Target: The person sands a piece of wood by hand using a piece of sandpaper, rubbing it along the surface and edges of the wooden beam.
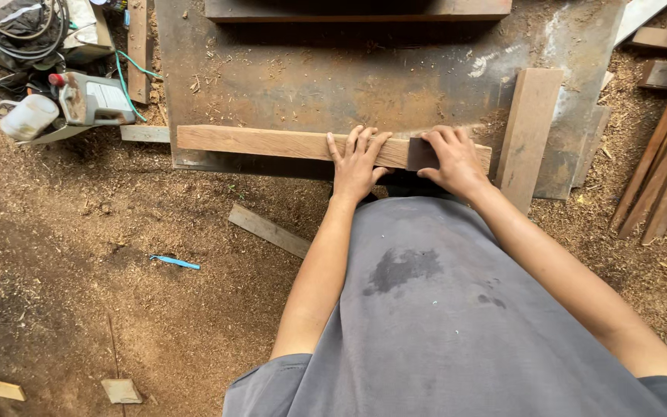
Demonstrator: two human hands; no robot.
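Head view: left hand (357, 166) lies flat, steadying the wooden plank (272, 143); right hand (451, 161), at its 3 o'clock, clamps a dark sanding block (421, 154); sanding looks underway; next stroke needs even pressure.

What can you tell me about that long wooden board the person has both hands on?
The long, pale reddish-brown wooden board is flat, straight and narrow, and lies crosswise along the near edge of a dusty dark work surface. The left hand presses flat on it. The right hand holds a small dark rectangular block against it near its right end.
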